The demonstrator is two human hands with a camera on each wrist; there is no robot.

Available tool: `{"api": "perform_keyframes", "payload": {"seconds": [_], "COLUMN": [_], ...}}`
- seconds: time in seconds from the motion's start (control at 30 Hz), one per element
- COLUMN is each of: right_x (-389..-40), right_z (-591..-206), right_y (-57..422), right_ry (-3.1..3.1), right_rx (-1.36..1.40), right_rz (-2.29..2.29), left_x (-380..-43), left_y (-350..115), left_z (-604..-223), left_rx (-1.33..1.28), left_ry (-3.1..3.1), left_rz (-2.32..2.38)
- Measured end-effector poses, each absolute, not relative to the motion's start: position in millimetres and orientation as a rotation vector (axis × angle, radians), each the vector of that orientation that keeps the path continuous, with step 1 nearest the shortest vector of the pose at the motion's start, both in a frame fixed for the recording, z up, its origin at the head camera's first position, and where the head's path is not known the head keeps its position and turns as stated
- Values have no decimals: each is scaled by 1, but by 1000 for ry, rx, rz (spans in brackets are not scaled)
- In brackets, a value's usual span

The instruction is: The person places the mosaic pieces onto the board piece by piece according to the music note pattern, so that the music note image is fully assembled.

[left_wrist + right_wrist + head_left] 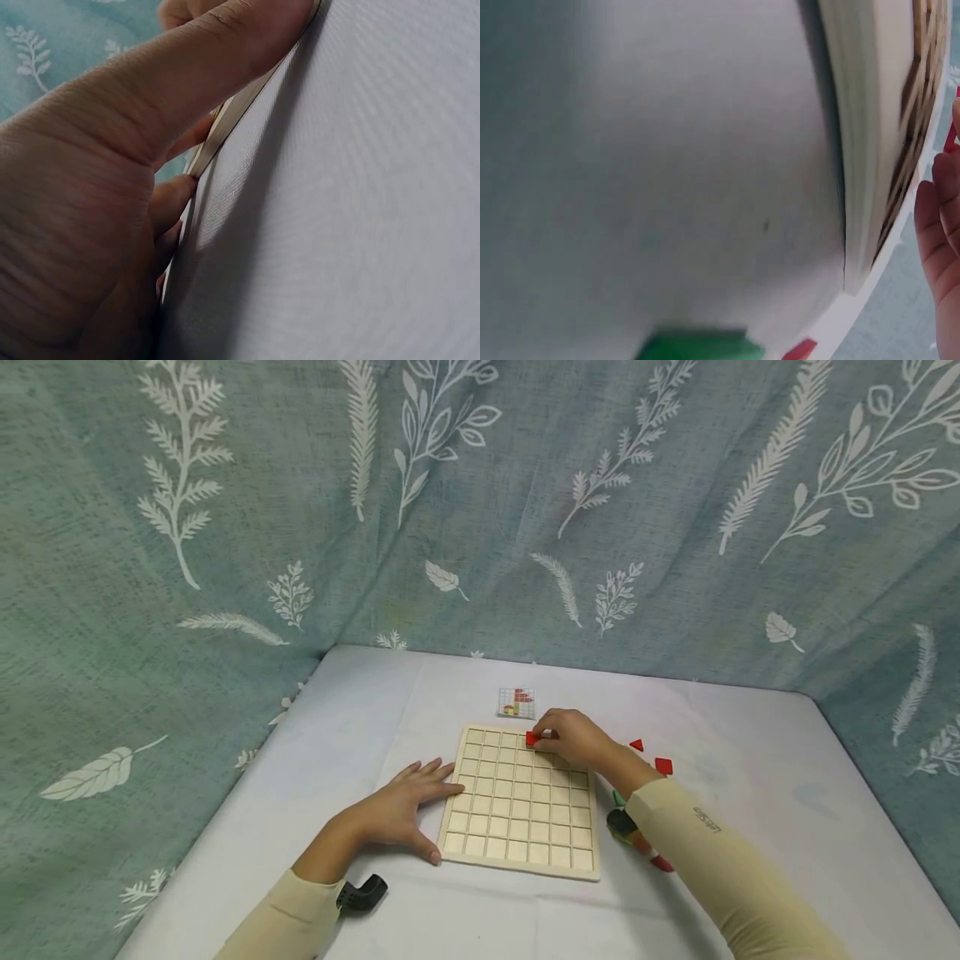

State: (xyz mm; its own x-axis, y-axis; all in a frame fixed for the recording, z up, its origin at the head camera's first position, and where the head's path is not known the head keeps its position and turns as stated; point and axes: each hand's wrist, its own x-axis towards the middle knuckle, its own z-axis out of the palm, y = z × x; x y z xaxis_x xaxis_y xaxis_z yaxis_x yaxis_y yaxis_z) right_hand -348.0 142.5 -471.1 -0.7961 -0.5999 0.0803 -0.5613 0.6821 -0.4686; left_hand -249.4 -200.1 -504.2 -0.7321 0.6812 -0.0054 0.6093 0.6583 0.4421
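- The right hand (576, 739) is narrowed to a pinch, thumb and fingertips on one small red square piece (532, 739).
- That piece is over the far row of the grid board (521, 867), near the middle of its far edge; whether it touches the board I cannot tell.
- The left hand (397, 807) is spread wide, thumb and fingertips touching the board's left edge, thumb by the near left corner.
- The board is pale, wood-like, flat and square, with thin raised ridges parting seven columns of shallow square cells.
- Just past the board's far edge lies one small card (517, 702) printed with a coloured grid pattern.
- Off the board's right edge lie one red triangle (637, 745), one flat red square (663, 766) and one green piece (618, 797); the right sleeve (712, 860) hides part of this group, so no full count.
- White cloth, softly creased, covers the desk (480, 918).
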Motion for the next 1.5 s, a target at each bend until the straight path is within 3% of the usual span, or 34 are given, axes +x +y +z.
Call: {"api": "perform_keyframes", "payload": {"seconds": [1.5], "right_x": [-354], "right_z": [-482], "right_y": [134], "right_ry": [2783], "right_rx": [-1019], "right_rz": [-763], "left_x": [-250], "left_y": [-198], "left_z": [-507], "left_rx": [1000], "left_ry": [2718], "left_rz": [573]}}
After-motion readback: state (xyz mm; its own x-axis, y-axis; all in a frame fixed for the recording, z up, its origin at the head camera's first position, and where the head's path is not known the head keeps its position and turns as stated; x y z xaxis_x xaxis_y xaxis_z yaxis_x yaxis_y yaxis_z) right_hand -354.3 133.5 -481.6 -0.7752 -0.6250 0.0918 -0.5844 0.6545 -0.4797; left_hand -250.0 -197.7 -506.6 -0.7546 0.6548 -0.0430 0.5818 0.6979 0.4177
